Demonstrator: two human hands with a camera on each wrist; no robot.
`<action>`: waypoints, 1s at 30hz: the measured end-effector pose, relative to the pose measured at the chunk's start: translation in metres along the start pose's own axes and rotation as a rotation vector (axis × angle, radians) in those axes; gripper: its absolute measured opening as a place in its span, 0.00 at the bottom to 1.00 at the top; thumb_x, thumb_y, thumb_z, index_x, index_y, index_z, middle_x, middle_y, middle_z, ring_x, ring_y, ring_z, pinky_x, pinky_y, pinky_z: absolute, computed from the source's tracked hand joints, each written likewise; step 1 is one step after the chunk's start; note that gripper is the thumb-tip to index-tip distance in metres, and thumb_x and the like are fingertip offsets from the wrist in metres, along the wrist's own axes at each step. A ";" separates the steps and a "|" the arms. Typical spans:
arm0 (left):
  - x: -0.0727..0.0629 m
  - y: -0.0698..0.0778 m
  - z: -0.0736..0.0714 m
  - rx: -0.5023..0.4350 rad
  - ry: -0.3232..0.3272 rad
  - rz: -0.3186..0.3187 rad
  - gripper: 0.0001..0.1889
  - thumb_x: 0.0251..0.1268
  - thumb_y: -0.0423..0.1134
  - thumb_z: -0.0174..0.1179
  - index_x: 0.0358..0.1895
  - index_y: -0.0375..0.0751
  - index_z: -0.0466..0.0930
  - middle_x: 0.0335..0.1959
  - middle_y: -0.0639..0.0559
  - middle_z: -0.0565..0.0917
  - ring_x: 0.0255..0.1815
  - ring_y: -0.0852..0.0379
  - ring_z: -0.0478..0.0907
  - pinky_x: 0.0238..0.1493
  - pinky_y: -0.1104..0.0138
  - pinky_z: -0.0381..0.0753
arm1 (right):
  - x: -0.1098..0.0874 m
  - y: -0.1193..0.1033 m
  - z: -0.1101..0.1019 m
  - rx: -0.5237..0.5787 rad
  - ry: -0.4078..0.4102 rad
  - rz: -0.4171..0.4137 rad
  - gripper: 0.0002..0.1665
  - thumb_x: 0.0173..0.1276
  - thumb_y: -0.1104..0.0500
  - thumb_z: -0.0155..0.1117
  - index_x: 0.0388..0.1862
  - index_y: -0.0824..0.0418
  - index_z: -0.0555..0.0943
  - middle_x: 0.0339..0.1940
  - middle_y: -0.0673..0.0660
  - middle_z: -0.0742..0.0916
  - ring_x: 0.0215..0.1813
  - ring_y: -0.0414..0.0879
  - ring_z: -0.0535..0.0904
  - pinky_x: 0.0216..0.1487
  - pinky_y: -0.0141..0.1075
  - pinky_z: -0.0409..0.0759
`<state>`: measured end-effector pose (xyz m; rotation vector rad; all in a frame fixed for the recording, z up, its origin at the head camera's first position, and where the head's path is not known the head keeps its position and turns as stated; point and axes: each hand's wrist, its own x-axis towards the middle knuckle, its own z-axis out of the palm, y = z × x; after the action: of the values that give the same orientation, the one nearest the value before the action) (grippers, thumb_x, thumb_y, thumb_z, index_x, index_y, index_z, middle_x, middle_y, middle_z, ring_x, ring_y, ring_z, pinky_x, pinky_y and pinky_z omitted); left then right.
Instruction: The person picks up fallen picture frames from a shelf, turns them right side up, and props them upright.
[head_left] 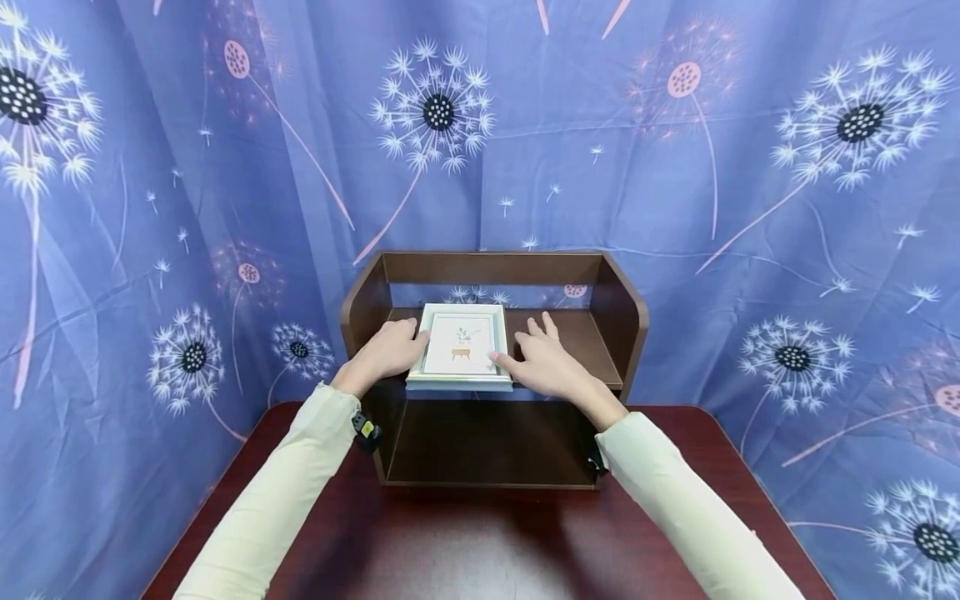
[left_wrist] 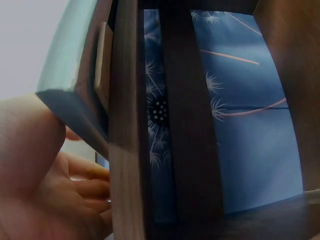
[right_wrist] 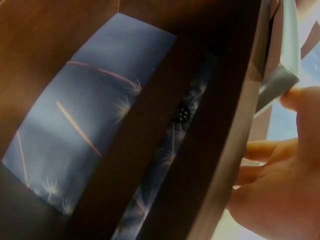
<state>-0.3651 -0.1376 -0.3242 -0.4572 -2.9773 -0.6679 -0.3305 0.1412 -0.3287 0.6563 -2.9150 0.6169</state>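
Note:
A white picture frame (head_left: 461, 343) with a potted-plant picture lies face up on the upper board of a dark brown shelf (head_left: 491, 442), its near edge jutting past the board's front. At the frame's left side is my left hand (head_left: 385, 350), thumb against the frame's edge, fingers over the board. My right hand (head_left: 551, 362) is at the other side, its thumb touching the frame's right border and its fingers spread over the board. From below, the left wrist view shows the overhanging frame (left_wrist: 67, 65) beside the thumb; the right wrist view has the frame's corner (right_wrist: 287, 70) at the right thumb.
The shelf stands on a dark red table (head_left: 465, 542). Its side panels (head_left: 626, 308) rise at both ends of the upper board, with a back rail (head_left: 491, 268) behind. A blue dandelion-print curtain (head_left: 562, 125) hangs behind and at both sides.

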 end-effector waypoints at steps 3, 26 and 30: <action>0.001 0.001 0.002 0.005 0.016 -0.005 0.22 0.85 0.45 0.39 0.52 0.33 0.81 0.44 0.37 0.84 0.44 0.45 0.82 0.47 0.56 0.80 | 0.006 -0.002 0.004 0.001 0.026 -0.041 0.31 0.80 0.44 0.54 0.53 0.73 0.86 0.66 0.73 0.84 0.84 0.72 0.59 0.88 0.63 0.37; -0.008 0.028 -0.023 -0.190 0.257 0.061 0.28 0.81 0.42 0.49 0.78 0.34 0.66 0.72 0.33 0.77 0.72 0.40 0.72 0.64 0.50 0.76 | 0.006 -0.012 -0.021 0.455 0.217 0.195 0.27 0.75 0.60 0.62 0.70 0.69 0.80 0.64 0.66 0.87 0.68 0.56 0.84 0.70 0.51 0.81; -0.009 0.034 -0.023 -0.234 0.308 0.050 0.29 0.81 0.42 0.53 0.80 0.37 0.64 0.64 0.34 0.80 0.59 0.41 0.80 0.54 0.52 0.80 | 0.006 -0.014 -0.023 0.519 0.259 0.189 0.27 0.75 0.62 0.64 0.71 0.70 0.78 0.62 0.68 0.88 0.67 0.58 0.85 0.66 0.49 0.85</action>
<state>-0.3466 -0.1207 -0.2903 -0.3972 -2.6038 -0.9877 -0.3301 0.1368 -0.3013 0.3027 -2.5938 1.3910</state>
